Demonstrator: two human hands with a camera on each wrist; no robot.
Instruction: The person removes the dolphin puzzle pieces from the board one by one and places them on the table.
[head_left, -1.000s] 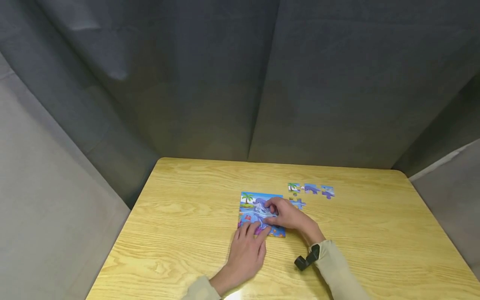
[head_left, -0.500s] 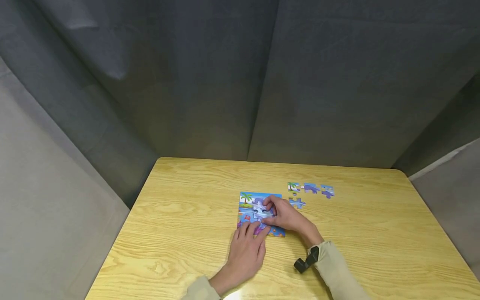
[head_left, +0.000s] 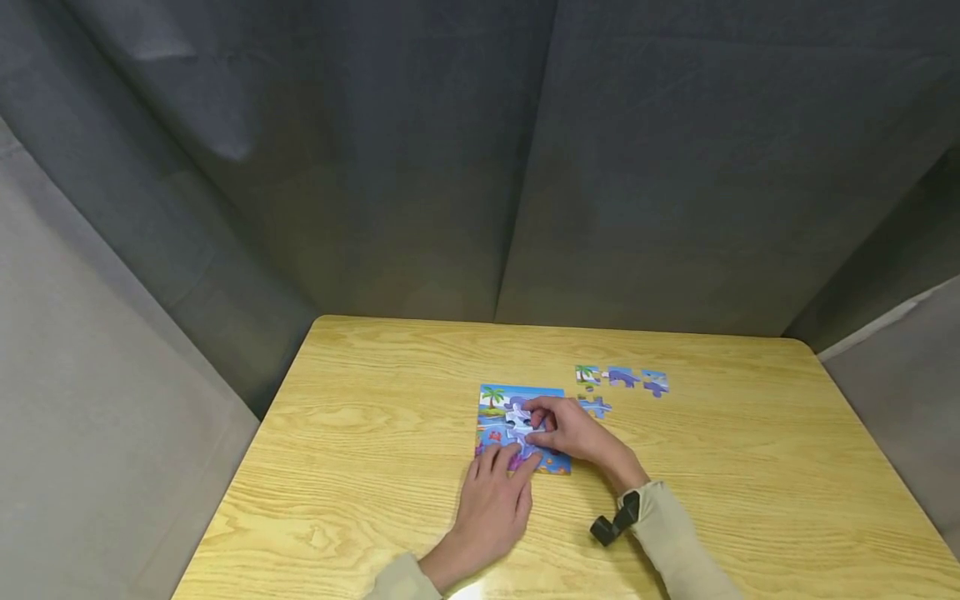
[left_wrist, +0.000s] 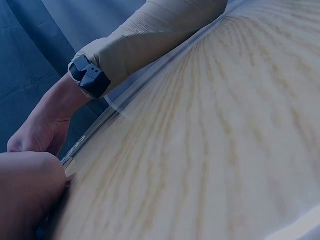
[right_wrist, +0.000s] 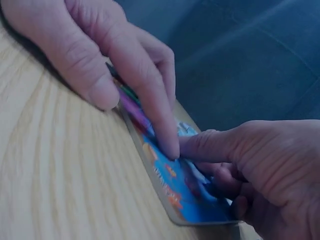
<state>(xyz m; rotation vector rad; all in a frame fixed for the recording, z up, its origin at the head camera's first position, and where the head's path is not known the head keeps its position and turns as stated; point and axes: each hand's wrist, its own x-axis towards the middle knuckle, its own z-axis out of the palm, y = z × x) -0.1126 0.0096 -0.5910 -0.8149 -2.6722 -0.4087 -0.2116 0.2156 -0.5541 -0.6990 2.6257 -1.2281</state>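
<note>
A square puzzle board (head_left: 491, 421) with a palm tree and sea picture lies on the wooden table. My left hand (head_left: 491, 508) rests its spread fingertips on the board's near edge. From the right, my right hand (head_left: 573, 429) pinches a puzzle piece (head_left: 519, 427) over the middle of the board, partly covered by the fingers. In the right wrist view, the thumb of the right hand (right_wrist: 280, 170) sits close to the left hand's index finger (right_wrist: 155, 105). The left wrist view barely shows the board.
Several loose pieces lie beyond the board to the right: a palm tree piece (head_left: 587, 374), purple dolphin pieces (head_left: 622, 377) and a blue piece (head_left: 597, 407). The table (head_left: 360, 433) ends at dark curtains (head_left: 420, 208). A black wrist camera (head_left: 615, 518) is strapped to the right wrist.
My right fingers shift slightly on the board, and the puzzle piece shows more between them, with gaps at its edges. The left hand stays in place.
</note>
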